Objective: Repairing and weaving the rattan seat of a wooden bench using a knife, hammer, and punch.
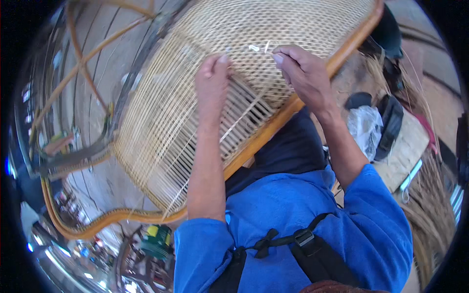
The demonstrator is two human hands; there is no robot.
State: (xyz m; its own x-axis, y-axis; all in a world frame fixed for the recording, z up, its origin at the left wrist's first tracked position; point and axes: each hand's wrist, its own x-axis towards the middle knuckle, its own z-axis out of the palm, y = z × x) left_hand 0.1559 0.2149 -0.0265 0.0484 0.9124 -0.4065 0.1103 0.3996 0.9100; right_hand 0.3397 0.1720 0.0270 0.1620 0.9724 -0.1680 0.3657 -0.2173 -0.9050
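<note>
A large curved rattan furniture frame (254,151) lies tilted across my lap, with a woven cane panel (273,24) filling it. The weave is dense at the far side; nearer the left, parallel cane strands (168,141) show gaps. Above the panel's middle is my left hand (212,80), fingers curled and thumb pressed to the forefinger. My right hand (308,75) is pinched over the weave close to the frame's right rail. Whatever thin thing either pinch holds is too small to make out. Between the hands, small pale scraps (253,48) lie on the weave.
Crossed rattan poles (80,63) stand at the upper left above a plank floor (112,46). A green can (156,241) sits at the lower left. On the right are a clear plastic bag (365,129), a dark shoe-like object (390,127) and bundled dry fibres (430,195).
</note>
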